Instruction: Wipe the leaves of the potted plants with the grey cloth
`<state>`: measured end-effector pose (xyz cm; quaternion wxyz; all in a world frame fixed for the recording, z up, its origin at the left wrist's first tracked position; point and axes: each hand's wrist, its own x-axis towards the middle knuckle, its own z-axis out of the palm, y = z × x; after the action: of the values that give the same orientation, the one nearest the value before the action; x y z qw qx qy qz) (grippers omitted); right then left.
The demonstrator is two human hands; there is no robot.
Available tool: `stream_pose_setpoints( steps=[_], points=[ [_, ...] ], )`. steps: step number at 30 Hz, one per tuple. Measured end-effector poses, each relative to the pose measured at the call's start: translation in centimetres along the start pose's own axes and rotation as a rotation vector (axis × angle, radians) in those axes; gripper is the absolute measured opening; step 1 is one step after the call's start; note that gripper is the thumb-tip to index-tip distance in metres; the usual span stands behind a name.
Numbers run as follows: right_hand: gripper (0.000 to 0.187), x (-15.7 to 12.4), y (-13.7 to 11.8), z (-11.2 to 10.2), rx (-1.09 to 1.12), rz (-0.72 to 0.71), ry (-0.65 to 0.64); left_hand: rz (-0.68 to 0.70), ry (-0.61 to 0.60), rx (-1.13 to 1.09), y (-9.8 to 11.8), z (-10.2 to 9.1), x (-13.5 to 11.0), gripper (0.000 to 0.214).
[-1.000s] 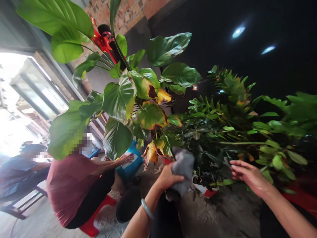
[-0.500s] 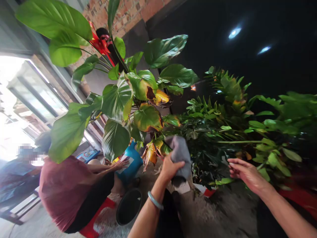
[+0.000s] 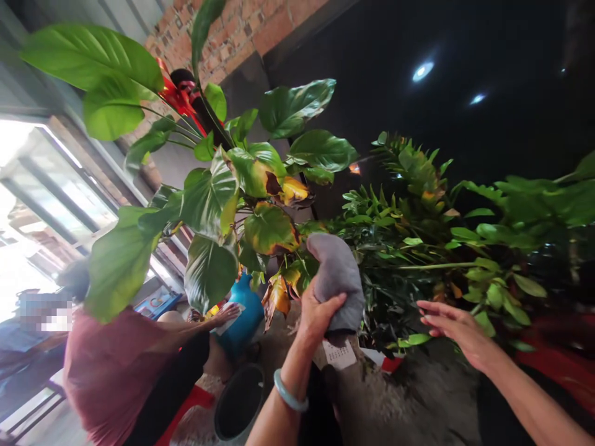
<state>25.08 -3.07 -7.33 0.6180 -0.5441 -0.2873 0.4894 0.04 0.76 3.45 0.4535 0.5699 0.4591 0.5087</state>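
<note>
My left hand (image 3: 320,313) is closed around a grey soft cloth item (image 3: 341,282), rounded and bent over at the top with a dark lower edge; its exact kind I cannot make out. Below it lies a white printed card (image 3: 339,353). To the right, my right hand (image 3: 450,328) hangs in the air near the green plants (image 3: 418,248), fingers stretched out and nothing visible in them. A large-leaved potted plant (image 3: 269,226), some leaves yellow and browned, stands in front of me on the left.
At the left a person in a red shirt (image 3: 111,365) sits on a red stool (image 3: 186,415), a hand resting on a blue vase (image 3: 246,310). A dark bucket (image 3: 239,402) stands on the floor. Another person sits farther left. A dark panel (image 3: 395,56) rises behind the plants.
The grey cloth item has turned and rises slightly, showing more of its side. My right hand's fingers have loosened from a pinch and straightened. The view has shifted a little.
</note>
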Motion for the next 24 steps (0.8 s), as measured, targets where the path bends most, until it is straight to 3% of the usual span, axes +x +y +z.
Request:
stream_pose_setpoints(
  steps=[4, 7, 9, 13, 16, 18, 21, 24],
  points=[
    [0.027, -0.6, -0.3, 0.1, -0.092, -0.03, -0.05, -0.178, -0.247, 0.108, -4.8, 1.0, -2.6, 0.062],
    [0.022, -0.6, -0.1, -0.5, -0.112, -0.004, -0.097, -0.229, -0.377, 0.094, -4.6, 0.1, -3.6, 0.068],
    [0.02, -0.4, 0.1, -0.9, -0.081, 0.017, -0.101, -0.185, -0.331, 0.025, -2.2, -0.5, -2.9, 0.071],
    [0.021, -0.2, 0.4, -0.7, 0.04, -0.01, -0.069, 0.02, -0.01, -0.056, 2.8, -0.2, 0.4, 0.065],
    [0.024, -0.3, 0.5, -0.2, 0.143, -0.019, -0.067, 0.06, 0.041, -0.074, 2.2, 1.4, 1.4, 0.061],
    [0.024, -0.4, 0.6, 0.1, 0.19, -0.013, -0.07, -0.023, -0.083, -0.037, 0.0, 2.4, 0.7, 0.061],
    [0.022, -0.4, 0.7, 0.1, 0.224, 0.011, -0.073, -0.188, -0.385, 0.096, -2.8, 2.7, -1.2, 0.059],
    [0.025, -0.3, 0.7, -0.3, 0.256, 0.028, -0.085, -0.186, -0.558, 0.155, -1.8, 2.0, -1.6, 0.059]
  ],
)
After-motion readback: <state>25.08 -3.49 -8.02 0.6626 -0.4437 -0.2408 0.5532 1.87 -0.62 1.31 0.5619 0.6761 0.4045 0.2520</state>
